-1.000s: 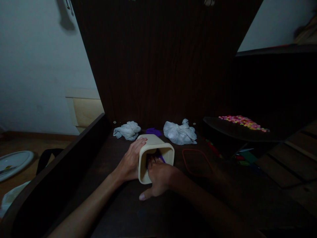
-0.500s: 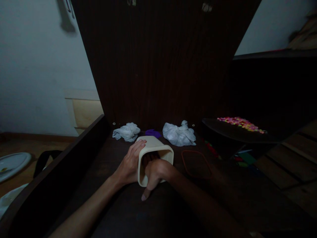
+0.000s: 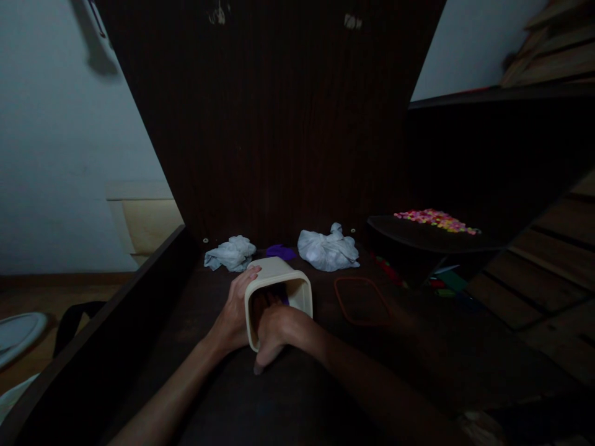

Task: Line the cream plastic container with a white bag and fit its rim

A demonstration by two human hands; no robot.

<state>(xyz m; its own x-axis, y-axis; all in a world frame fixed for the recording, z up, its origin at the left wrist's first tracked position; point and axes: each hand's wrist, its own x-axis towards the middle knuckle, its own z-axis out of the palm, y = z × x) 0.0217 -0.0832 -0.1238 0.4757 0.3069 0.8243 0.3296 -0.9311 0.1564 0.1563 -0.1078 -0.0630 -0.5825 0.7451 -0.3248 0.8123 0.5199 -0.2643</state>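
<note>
A cream plastic bin (image 3: pixel 274 267) is tipped on its side on the dark wooden surface, its mouth facing me. My left hand (image 3: pixel 236 313) is closed on the bin's left side, with fingertips over its upper edge. My right hand (image 3: pixel 276 325) reaches into the mouth, fingers extended inside and thumb outside by the lower rim. The fingertips are dim in the bin's shadow. Something purple shows inside beyond them; I cannot make out whether they touch it. To the right lies a reddish-brown rounded rectangular frame (image 3: pixel 361 301).
Behind the bin lie a crumpled pale plastic bag (image 3: pixel 231 253), a purple piece (image 3: pixel 280 252) and a knotted pale bag (image 3: pixel 328 249). At right, a dark corner shelf (image 3: pixel 418 240) carries many small pink and yellow pieces (image 3: pixel 437 219). A raised board (image 3: pixel 134 310) edges the left.
The view has turned a little, so most things sit further left. My right hand has shifted within the bin's mouth, and purple now shows inside. My left hand keeps its grip.
</note>
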